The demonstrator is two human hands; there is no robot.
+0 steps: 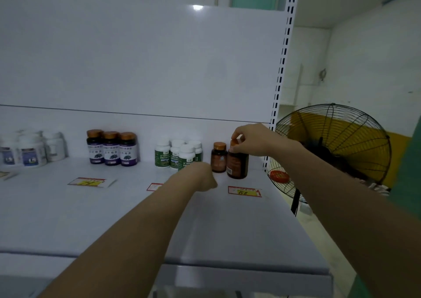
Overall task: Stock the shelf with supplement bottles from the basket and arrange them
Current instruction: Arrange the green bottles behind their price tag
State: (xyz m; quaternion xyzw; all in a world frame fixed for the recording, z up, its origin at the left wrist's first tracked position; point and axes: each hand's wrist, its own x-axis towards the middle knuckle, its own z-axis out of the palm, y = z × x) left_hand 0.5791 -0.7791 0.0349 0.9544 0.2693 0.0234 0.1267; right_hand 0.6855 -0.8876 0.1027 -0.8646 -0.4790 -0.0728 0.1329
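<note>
White shelf (114,206), far right: upright brown bottle (238,162) under right hand (249,138), fingers (237,136) pinching its cap (235,142); left hand (201,177) curled, apparently empty.

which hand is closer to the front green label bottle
Left. The left hand is just in front of the front green-label bottle; the right hand pinches the cap of the rightmost brown bottle.
</note>
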